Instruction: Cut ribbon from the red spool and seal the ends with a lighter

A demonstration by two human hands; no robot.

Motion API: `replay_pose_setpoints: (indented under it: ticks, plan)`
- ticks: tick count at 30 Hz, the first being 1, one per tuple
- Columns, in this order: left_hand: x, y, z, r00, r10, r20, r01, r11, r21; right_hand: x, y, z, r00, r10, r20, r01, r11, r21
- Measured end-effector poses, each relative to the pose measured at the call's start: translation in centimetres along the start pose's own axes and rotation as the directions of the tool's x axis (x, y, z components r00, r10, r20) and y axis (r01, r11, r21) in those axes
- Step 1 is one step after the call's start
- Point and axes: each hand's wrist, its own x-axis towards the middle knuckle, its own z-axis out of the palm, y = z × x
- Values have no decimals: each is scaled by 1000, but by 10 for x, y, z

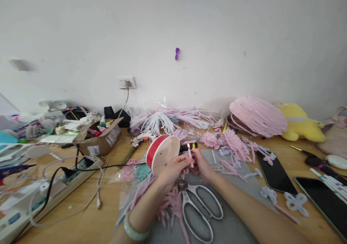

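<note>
My left hand [175,168] is closed, its fingertips pinching a slim pink candle [191,156] that stands nearly upright with a small flame at its top. Close beside it, my right hand [202,167] is curled shut; what its fingers hold is mostly hidden, and a yellow-green tip shows just above them. A white spool of red ribbon [162,153] leans behind my left hand. Below both hands lie large scissors [199,208] with silver-grey handles, blades partly hidden. Pink fuzzy stems [173,202] lie beside the scissors on a grey mat [230,200].
A power strip [54,200] with cables runs along the left, near an open cardboard box [99,139]. White fuzzy stems [159,123] and a pink coil [257,115] lie along the wall. To the right are a yellow plush toy [299,123] and two dark phones [276,173].
</note>
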Motion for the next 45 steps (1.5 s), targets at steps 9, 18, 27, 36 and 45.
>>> replay_pose_setpoints:
  ticks: [9, 18, 27, 36, 45]
  plan:
    - [-2, 0, 1, 999, 34, -13, -34, 999, 8, 6, 2, -4, 997, 6, 81, -13, 996, 85]
    - [4, -4, -1, 952, 141, -272, -182, 975, -129, -4, 0, -1, 941, -256, 222, 207, 953, 223]
    - [5, -6, -2, 947, 108, -301, -132, 989, -62, -8, -6, 3, 950, -300, 82, 284, 945, 161]
    - [-14, 8, 1, 820, 572, -25, -295, 459, 838, 3, -18, -18, 964, -266, 8, 265, 957, -121]
    - [-11, 9, -6, 856, 513, 66, -132, 92, 987, -1, -19, -16, 963, -207, 170, 243, 943, -227]
